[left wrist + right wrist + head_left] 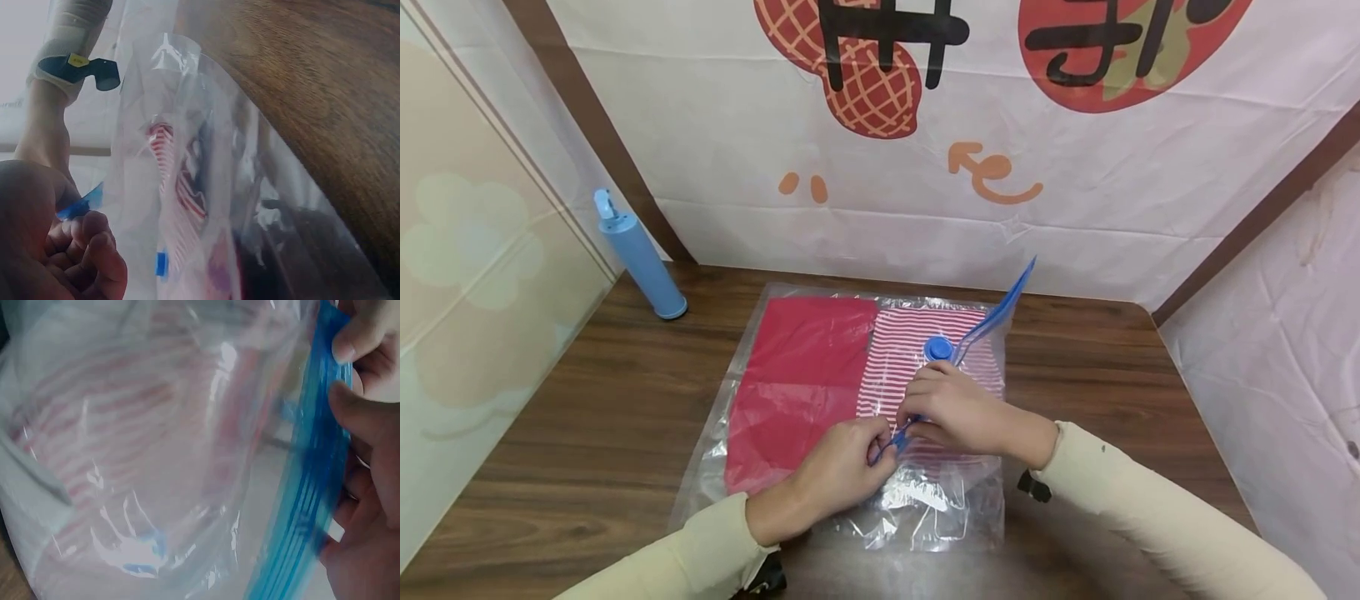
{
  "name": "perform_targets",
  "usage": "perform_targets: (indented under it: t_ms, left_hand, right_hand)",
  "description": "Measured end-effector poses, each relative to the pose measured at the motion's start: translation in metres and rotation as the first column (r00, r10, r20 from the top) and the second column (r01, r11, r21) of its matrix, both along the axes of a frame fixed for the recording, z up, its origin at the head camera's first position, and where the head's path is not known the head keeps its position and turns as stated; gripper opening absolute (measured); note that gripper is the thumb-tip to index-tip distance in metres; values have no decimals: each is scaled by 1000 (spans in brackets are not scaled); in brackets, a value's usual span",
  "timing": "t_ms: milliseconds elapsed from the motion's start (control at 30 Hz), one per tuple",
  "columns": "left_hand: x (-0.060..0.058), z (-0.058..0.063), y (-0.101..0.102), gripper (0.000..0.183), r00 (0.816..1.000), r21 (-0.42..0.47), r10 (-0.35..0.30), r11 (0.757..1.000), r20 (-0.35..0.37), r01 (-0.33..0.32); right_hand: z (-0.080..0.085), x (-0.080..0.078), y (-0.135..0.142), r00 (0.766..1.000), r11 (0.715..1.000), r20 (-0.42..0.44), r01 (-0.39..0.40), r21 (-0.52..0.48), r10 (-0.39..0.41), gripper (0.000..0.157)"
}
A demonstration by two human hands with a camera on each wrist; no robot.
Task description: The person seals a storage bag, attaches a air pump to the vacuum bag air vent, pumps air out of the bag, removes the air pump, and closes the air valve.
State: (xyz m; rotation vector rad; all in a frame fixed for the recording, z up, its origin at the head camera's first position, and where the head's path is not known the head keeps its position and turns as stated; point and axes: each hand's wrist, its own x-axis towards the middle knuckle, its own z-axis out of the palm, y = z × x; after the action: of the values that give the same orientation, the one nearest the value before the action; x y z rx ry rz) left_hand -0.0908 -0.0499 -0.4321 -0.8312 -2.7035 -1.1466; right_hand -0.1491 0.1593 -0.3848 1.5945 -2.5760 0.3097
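A clear plastic vacuum storage bag (925, 521) lies on the table, with a red cloth (808, 367) and a red-and-white striped cloth (891, 358) inside. Its blue zip strip (1000, 312) stands raised at the right, running down into both hands. My left hand (842, 467) pinches a lower part of the strip, fingers curled. Close beside it, my right hand (958, 408) grips the strip between thumb and fingers. The right wrist view shows the ridged zip strip (312, 462) with both thumbs on it. A round blue valve (938, 348) sits on the bag above the right hand.
A light blue hand pump (643, 267) stands at the table's back left corner. Printed fabric (887, 179) hangs behind the wooden table (610, 417), and panels close off its left and right sides.
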Motion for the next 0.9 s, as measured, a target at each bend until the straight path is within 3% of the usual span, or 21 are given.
perform_targets:
  t_ms: [267,633,900]
  left_hand:
    - [-1,3,2,16,999,24,42,999,27,-43]
    - [0,7,4,22,996,-11,82,997,42,-81]
    - [1,8,5,22,996,-30,88,996,6,-87]
  right_hand:
    - [-1,-3,1,1000,1000,31,-4,-2,4,8]
    - [-6,-4,0,997,996,81,6,-85,1,8]
    - [-8,-1,-5,999,998,13,53,-40,-52,6]
